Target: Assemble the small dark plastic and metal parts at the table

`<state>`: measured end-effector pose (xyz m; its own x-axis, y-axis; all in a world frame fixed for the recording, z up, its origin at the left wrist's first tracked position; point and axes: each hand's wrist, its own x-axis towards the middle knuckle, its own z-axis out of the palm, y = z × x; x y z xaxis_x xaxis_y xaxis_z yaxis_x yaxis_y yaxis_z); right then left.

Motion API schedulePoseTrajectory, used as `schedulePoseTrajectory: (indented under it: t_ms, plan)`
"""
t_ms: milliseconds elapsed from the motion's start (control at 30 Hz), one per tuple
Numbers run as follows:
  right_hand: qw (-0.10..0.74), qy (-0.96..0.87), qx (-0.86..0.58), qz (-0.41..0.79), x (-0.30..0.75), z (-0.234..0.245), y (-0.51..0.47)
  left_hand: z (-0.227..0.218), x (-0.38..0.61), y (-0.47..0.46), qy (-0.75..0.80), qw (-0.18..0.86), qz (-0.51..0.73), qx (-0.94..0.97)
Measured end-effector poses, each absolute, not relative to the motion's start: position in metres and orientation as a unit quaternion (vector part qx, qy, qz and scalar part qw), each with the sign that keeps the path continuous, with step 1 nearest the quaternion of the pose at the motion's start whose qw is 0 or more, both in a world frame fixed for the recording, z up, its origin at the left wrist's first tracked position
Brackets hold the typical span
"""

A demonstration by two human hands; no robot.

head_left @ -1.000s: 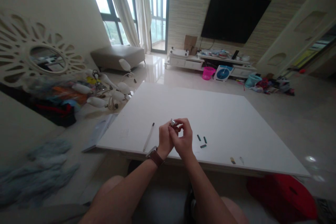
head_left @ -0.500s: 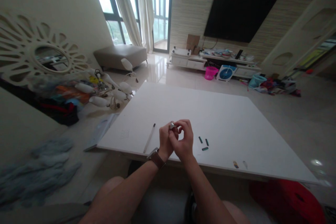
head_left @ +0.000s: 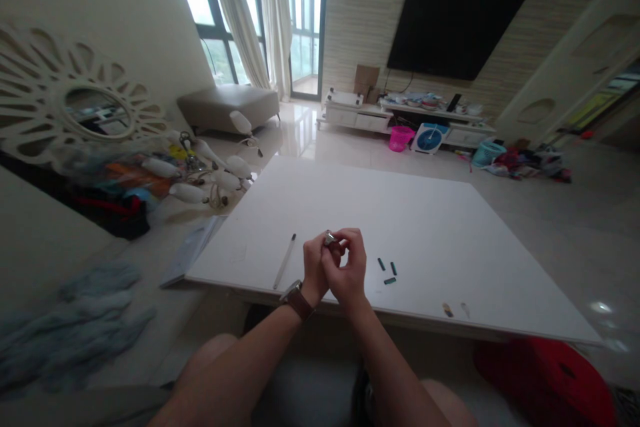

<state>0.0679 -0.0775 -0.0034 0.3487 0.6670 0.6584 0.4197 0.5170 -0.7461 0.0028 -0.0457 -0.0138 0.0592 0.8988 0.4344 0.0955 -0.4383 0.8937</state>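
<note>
Both my hands are together over the near edge of a white board [head_left: 400, 213]. My left hand [head_left: 314, 268], with a brown watch on the wrist, and my right hand [head_left: 349, 265] pinch a small silvery object [head_left: 329, 237] between their fingertips; I cannot make out what it is. Three small dark green pieces [head_left: 387, 270] lie on the board just right of my right hand. A long thin stick [head_left: 284, 261] lies on the board left of my left hand.
Two tiny bits [head_left: 454, 309] lie near the board's front right edge. A chandelier with white shades [head_left: 210, 173] and clutter sit at the left. A red object [head_left: 545, 373] is at the lower right. A TV [head_left: 453, 30] and low cabinet stand at the back.
Both hands stay pinched on the small object with only slight finger shifts. The view has drifted a little.
</note>
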Motion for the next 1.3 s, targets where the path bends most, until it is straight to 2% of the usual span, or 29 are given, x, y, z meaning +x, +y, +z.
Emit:
schedulePoseTrajectory:
  t_ms: [767, 1033, 1300]
  plan:
    - [0.664, -0.585, -0.461, 0.056, 0.0666, -0.0001, -0.0824, -0.012, 0.0008, -0.0507, 0.36, 0.369, 0.585, 0.626]
    - [0.678, -0.583, -0.445, 0.053, 0.0651, -0.0022, -0.0826, -0.0118, 0.0007, -0.0501, 0.359, 0.335, 0.587, 0.644]
    - [0.671, -0.585, -0.451, 0.056, 0.0662, -0.0018, -0.084, -0.0106, -0.0009, -0.0522, 0.357, 0.358, 0.585, 0.634]
